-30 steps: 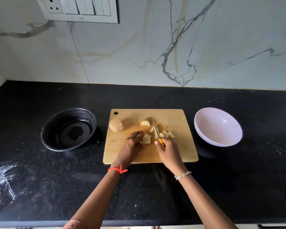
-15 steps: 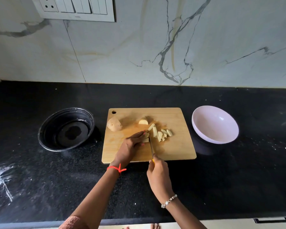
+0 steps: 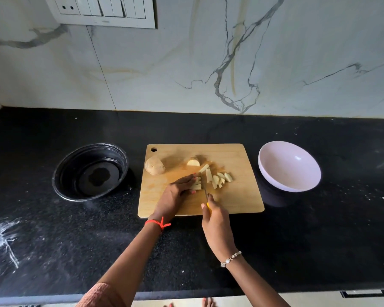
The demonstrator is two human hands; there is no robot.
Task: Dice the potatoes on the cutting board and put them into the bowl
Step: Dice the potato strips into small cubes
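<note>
1. Now the left hand (image 3: pixel 175 193) holds a bunch of potato strips (image 3: pixel 197 185) down on the cutting board (image 3: pixel 239 196), fingers curled over them.
2. The right hand (image 3: pixel 215 220) grips a yellow-handled knife (image 3: pixel 205 189), its blade just right of those strips.
3. Further right lie loose sticks (image 3: pixel 217 179); a potato half (image 3: pixel 154 166) sits near the board's hole.
4. The pale bowl (image 3: pixel 297 186) stands on the tabletop (image 3: pixel 319 229), right of the board.

In right hand (image 3: pixel 216 224) grip, knife handle (image 3: pixel 208 206) mostly hidden; blade (image 3: pixel 205 188) too thin, possibly touching potato strips (image 3: pixel 208 175).
</note>
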